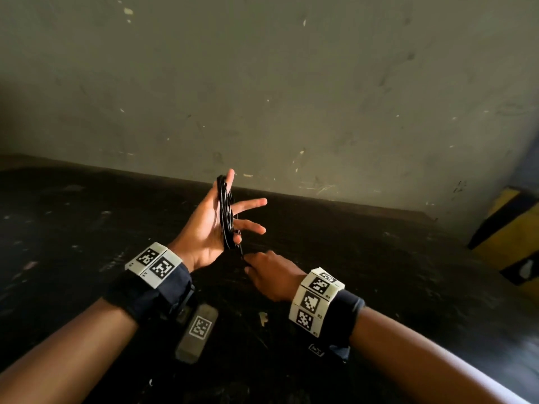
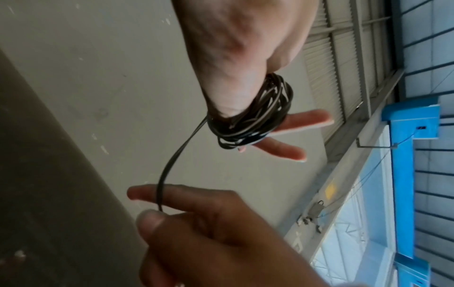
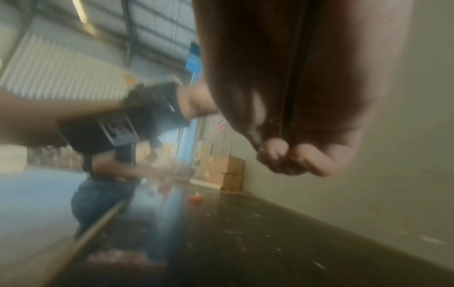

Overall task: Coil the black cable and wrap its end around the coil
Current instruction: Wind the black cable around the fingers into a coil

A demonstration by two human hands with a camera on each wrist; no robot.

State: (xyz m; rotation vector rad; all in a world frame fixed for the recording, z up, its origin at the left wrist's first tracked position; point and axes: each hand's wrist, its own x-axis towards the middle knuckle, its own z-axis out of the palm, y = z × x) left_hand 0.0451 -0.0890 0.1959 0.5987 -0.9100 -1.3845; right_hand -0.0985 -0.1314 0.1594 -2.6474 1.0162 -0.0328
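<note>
The black cable is mostly wound into a coil looped over my raised left hand, from the thumb down to the lower fingers. That hand stands upright with its fingers spread and mostly straight. In the left wrist view the coil hugs the thumb base of the left hand, and a free strand curves down from it. My right hand sits just below the coil and pinches this strand between thumb and forefinger. The blurred right wrist view shows the strand running through the right hand.
A dark, scuffed tabletop lies under both hands and meets a grey wall behind. A grey tagged block lies near my left wrist. A yellow-and-black striped object stands at the right. Cardboard boxes sit far off.
</note>
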